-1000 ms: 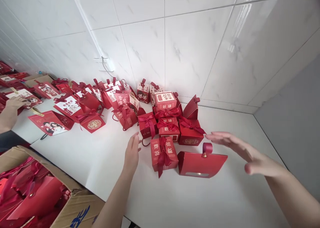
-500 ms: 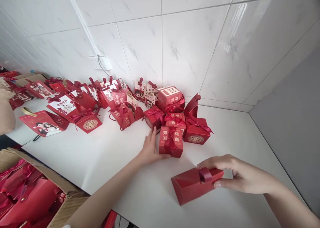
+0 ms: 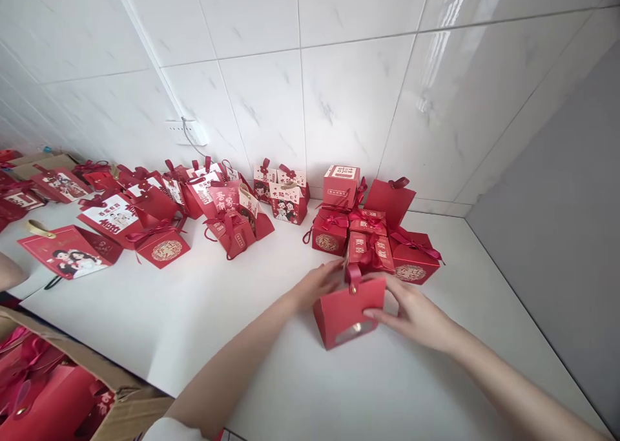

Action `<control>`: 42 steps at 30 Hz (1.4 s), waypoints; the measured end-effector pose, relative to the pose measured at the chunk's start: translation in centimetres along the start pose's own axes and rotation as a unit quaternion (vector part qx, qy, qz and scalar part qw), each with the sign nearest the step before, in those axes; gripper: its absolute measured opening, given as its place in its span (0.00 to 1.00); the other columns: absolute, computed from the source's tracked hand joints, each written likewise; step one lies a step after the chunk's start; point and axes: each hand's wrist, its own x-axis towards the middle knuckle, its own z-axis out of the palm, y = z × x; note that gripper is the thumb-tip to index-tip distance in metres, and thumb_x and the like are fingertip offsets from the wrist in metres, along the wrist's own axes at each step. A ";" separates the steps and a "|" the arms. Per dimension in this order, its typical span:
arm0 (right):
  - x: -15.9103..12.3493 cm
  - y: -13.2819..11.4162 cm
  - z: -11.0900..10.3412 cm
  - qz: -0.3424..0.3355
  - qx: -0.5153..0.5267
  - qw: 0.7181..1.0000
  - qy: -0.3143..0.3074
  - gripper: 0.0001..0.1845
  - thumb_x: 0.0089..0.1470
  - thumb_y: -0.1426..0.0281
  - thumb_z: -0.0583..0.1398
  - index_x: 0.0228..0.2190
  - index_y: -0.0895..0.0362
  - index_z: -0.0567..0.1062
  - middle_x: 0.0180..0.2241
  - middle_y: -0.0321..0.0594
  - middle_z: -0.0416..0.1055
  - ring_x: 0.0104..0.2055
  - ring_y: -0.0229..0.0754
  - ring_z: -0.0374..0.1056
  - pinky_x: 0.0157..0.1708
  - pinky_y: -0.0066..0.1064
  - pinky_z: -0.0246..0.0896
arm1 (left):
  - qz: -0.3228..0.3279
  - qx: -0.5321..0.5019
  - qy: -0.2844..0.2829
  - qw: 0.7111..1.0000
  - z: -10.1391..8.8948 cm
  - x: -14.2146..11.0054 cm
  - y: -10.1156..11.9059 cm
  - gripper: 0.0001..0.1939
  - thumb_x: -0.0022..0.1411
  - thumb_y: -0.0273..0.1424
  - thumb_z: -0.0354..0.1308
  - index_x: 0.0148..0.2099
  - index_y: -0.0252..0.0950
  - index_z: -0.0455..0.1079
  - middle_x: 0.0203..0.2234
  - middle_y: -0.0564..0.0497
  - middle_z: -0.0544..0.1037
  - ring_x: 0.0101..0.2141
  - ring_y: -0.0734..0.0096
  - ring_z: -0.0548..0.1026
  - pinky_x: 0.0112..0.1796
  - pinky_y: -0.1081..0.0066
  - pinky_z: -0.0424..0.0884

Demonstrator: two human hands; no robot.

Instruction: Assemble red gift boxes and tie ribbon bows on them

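Note:
My right hand [image 3: 411, 312] grips a red gift box [image 3: 351, 308] by its right side, thumb in front and fingers behind. The box is wedge-shaped, with a ribbon loop on top and a clear window low on its front face. My left hand [image 3: 320, 285] is just behind and left of it, fingers stretched toward a ribbon-tied box with gold characters [image 3: 371, 250]. Its fingertips are partly hidden, so I cannot tell whether they touch that box. Around it cluster a box with a round gold emblem [image 3: 411, 272], a smaller tied box [image 3: 329, 239] and a tall red box [image 3: 391, 202].
White boxes with cartoon couples [image 3: 288, 205] stand by the tiled wall. More red boxes [image 3: 165, 250] fill the table's left side. An open carton [image 3: 135, 409] of red packaging sits at lower left. Another person's arm [image 3: 10, 273] shows at the left edge.
The cluster of tied boxes has shifted right, away from the white boxes. My right hand has brought its box left and farther back and turned it upright. My left hand has moved right.

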 end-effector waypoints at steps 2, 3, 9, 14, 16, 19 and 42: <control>0.5 0.9 1.2 0.027 -0.043 0.997 0.058 0.22 0.63 0.56 0.57 0.55 0.48 0.63 0.52 0.43 0.70 0.52 0.51 0.70 0.48 0.44 0.70 | -0.055 -0.091 0.014 0.994 -2.7 -1.5 -0.1 0.35 0.64 0.56 0.43 0.60 0.39 0.68 0.53 0.43 0.76 0.56 0.51 0.71 0.60 0.52 0.60; 0.8 1.3 1.8 0.033 -0.066 0.995 0.072 0.24 0.64 0.56 0.54 0.58 0.49 0.60 0.54 0.45 0.69 0.53 0.52 0.69 0.47 0.45 0.71 | -0.068 -0.119 0.028 0.990 -4.1 -2.3 -0.1 0.36 0.64 0.58 0.40 0.59 0.39 0.69 0.52 0.43 0.76 0.55 0.51 0.72 0.59 0.52 0.60; 3.6 3.1 3.6 -0.132 -0.297 0.942 0.085 0.29 0.66 0.68 0.49 0.66 0.47 0.53 0.68 0.41 0.47 0.69 0.56 0.46 0.66 0.62 0.40 | 0.059 -0.161 -0.036 0.984 -8.0 -5.6 1.4 0.58 0.43 0.61 0.64 0.71 0.45 0.50 0.64 0.40 0.63 0.62 0.44 0.62 0.59 0.52 0.61; 4.9 5.7 1.9 -0.075 -0.394 0.892 0.207 0.40 0.60 0.77 0.53 0.67 0.38 0.50 0.67 0.37 0.52 0.68 0.63 0.46 0.63 0.72 0.34 | 0.009 -0.099 0.008 0.995 -7.6 -5.9 2.0 0.43 0.53 0.43 0.67 0.67 0.45 0.55 0.60 0.43 0.68 0.59 0.51 0.67 0.58 0.54 0.64; 5.1 7.1 0.5 -0.063 -0.386 0.898 0.200 0.39 0.59 0.79 0.52 0.67 0.39 0.52 0.66 0.38 0.54 0.68 0.62 0.49 0.63 0.67 0.44 | -0.012 -0.091 0.041 0.995 -7.4 -5.7 1.8 0.34 0.57 0.42 0.64 0.63 0.43 0.61 0.57 0.44 0.71 0.56 0.53 0.71 0.56 0.55 0.67; 5.4 9.4 -1.9 -0.085 -0.352 0.919 0.155 0.32 0.63 0.73 0.49 0.66 0.44 0.55 0.66 0.38 0.54 0.68 0.57 0.50 0.64 0.60 0.49 | -0.031 -0.066 0.083 0.994 -6.9 -5.3 1.2 0.31 0.57 0.41 0.64 0.61 0.41 0.64 0.55 0.44 0.73 0.54 0.52 0.73 0.55 0.54 0.69; 6.0 9.1 -1.1 -0.126 -0.221 0.852 0.458 0.41 0.57 0.55 0.58 0.65 0.52 0.49 0.69 0.52 0.38 0.71 0.61 0.36 0.64 0.65 0.36 | 0.061 -0.101 0.300 0.947 -7.1 -3.4 -3.0 0.31 0.58 0.41 0.64 0.60 0.40 0.62 0.58 0.43 0.70 0.58 0.57 0.68 0.59 0.58 0.64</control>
